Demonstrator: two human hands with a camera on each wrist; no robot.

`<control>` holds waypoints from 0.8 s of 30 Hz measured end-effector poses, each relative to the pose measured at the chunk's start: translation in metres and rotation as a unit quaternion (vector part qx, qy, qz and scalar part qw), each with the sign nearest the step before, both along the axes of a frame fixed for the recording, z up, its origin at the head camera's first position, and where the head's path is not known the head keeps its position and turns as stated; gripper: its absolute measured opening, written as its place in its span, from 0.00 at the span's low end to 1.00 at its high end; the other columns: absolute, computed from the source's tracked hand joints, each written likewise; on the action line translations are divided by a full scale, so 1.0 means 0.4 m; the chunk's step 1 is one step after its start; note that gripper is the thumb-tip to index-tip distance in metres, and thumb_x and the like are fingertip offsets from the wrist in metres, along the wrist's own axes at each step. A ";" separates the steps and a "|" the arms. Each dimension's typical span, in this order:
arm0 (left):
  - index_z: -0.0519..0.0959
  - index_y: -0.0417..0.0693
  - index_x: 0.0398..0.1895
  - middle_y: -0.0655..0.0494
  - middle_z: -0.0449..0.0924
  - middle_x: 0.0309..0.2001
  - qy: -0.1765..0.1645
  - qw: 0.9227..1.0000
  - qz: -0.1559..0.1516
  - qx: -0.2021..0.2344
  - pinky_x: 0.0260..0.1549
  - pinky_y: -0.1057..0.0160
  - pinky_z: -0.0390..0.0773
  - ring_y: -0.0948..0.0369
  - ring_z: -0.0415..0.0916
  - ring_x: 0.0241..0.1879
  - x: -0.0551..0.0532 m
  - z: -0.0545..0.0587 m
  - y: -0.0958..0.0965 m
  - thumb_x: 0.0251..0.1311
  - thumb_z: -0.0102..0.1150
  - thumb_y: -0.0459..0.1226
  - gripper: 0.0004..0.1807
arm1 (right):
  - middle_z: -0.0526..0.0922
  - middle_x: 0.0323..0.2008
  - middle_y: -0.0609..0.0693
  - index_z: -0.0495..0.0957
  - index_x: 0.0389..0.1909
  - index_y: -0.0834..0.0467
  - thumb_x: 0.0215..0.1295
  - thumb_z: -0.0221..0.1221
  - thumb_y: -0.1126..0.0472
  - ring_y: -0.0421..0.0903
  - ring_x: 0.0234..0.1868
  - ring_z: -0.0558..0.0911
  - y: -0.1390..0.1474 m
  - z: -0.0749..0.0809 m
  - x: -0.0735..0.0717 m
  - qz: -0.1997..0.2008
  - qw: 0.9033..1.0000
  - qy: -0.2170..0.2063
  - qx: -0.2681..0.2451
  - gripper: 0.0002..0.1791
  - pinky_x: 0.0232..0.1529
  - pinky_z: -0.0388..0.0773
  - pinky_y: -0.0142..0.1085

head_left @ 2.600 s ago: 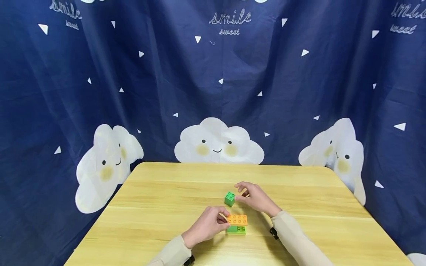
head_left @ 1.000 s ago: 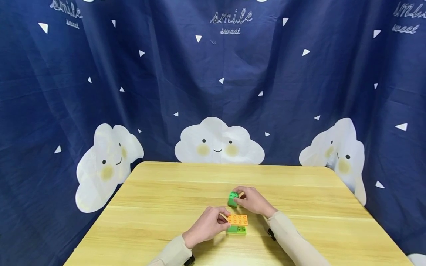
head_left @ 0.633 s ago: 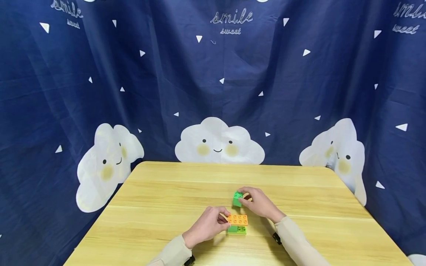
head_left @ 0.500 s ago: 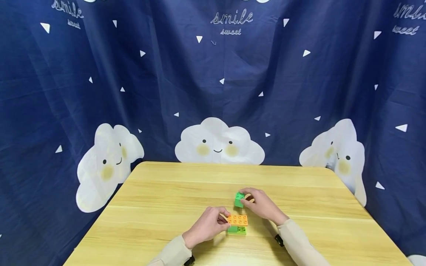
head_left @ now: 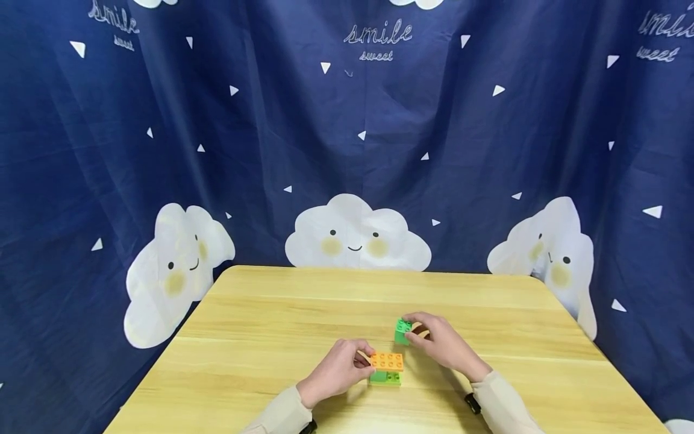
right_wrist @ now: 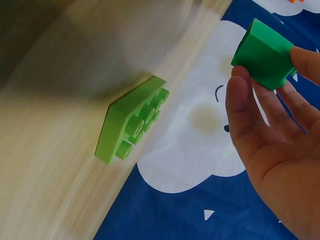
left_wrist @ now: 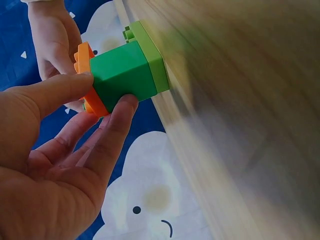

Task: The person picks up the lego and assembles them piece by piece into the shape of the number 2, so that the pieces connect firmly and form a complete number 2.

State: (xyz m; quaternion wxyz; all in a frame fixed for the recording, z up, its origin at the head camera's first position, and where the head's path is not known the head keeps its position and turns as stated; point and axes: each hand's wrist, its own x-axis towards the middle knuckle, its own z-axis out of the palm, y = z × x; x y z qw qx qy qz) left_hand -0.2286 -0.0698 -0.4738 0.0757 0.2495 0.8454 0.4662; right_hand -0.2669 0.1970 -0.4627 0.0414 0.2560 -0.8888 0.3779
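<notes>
My left hand (head_left: 336, 369) pinches a small brick stack by its left side. On top lies an orange eight-stud brick (head_left: 387, 361); under it sits a green block (left_wrist: 122, 70), and a thin light green brick (left_wrist: 151, 57) forms the base. In the left wrist view the thumb touches the orange layer and a finger lies on the green block. Farther back and to the right, my right hand (head_left: 444, 345) holds a green four-stud block (head_left: 402, 332) between thumb and fingers. That block (right_wrist: 262, 54) is raised off the table in the right wrist view.
A separate thin light green studded brick (right_wrist: 131, 120) lies on the tabletop in the right wrist view; the head view does not show it clearly. The wooden table (head_left: 260, 313) ends at a navy curtain (head_left: 260, 120) printed with clouds.
My right hand has taken hold of the green block, lifted it and carried it to the right. My left hand keeps its grip on the stack in the same place.
</notes>
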 end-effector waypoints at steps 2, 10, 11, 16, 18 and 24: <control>0.84 0.42 0.46 0.53 0.86 0.43 -0.001 1.000 0.000 0.002 0.36 0.74 0.82 0.70 0.83 0.35 0.000 -0.003 0.000 0.62 0.70 0.31 0.10 | 0.84 0.55 0.53 0.79 0.60 0.59 0.73 0.63 0.57 0.48 0.45 0.86 0.003 0.001 0.007 0.005 1.000 -0.002 -0.001 0.18 0.40 0.84 0.31; 0.84 0.42 0.47 0.53 0.86 0.43 -0.001 1.000 0.000 0.002 0.36 0.74 0.82 0.70 0.83 0.35 -0.001 -0.007 0.000 0.62 0.70 0.32 0.11 | 0.84 0.55 0.52 0.79 0.61 0.57 0.73 0.62 0.55 0.46 0.46 0.86 0.015 0.013 0.028 0.006 1.000 -0.020 0.000 0.19 0.40 0.84 0.31; 0.84 0.42 0.47 0.53 0.86 0.43 -0.001 1.000 0.000 0.003 0.36 0.74 0.82 0.70 0.83 0.35 -0.002 -0.007 0.000 0.62 0.70 0.32 0.11 | 0.84 0.54 0.51 0.79 0.61 0.57 0.73 0.62 0.55 0.46 0.46 0.86 0.018 0.015 0.030 0.006 1.000 -0.021 0.001 0.19 0.40 0.84 0.31; 0.84 0.42 0.46 0.53 0.86 0.43 -0.002 1.000 0.002 0.001 0.36 0.74 0.82 0.70 0.83 0.35 -0.003 -0.007 0.001 0.62 0.70 0.31 0.10 | 0.85 0.53 0.49 0.79 0.60 0.57 0.73 0.62 0.54 0.45 0.45 0.85 0.029 0.025 0.030 0.010 1.000 -0.015 0.007 0.19 0.40 0.84 0.32; 0.84 0.42 0.46 0.53 0.86 0.42 -0.001 1.000 0.003 0.002 0.36 0.74 0.82 0.70 0.83 0.35 -0.004 -0.007 0.002 0.62 0.70 0.31 0.10 | 0.85 0.53 0.49 0.79 0.60 0.57 0.73 0.62 0.54 0.45 0.45 0.85 0.032 0.029 0.029 0.013 1.000 -0.010 0.008 0.19 0.41 0.85 0.32; 0.84 0.42 0.46 0.54 0.86 0.41 0.001 1.000 0.004 0.001 0.36 0.74 0.82 0.71 0.83 0.35 -0.004 -0.001 0.003 0.62 0.70 0.31 0.10 | 0.85 0.54 0.51 0.79 0.60 0.58 0.74 0.62 0.54 0.44 0.45 0.86 0.036 0.042 0.033 0.026 1.000 0.005 0.011 0.19 0.42 0.86 0.35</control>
